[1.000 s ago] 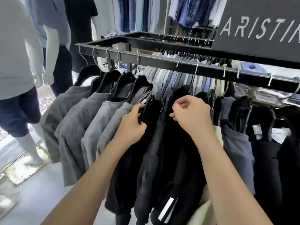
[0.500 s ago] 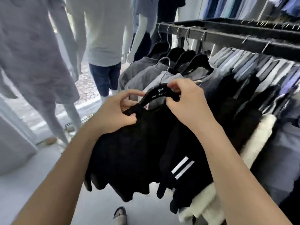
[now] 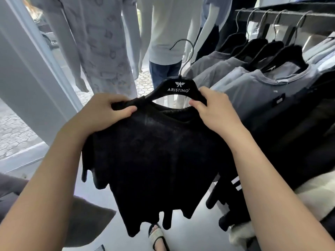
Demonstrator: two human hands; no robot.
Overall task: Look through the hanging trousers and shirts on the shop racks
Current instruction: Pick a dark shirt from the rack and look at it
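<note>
black shirt (image 3: 155,160) on its hanger (image 3: 178,87), off the rack (image 3: 290,17) at near centre; left hand (image 3: 101,113) and right hand (image 3: 215,113) fingers are gripping both shoulders, spreading it for inspection.

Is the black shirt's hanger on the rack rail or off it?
Off. The hanger hook points at open air, and the left hand and right hand hold its shoulders.
</note>
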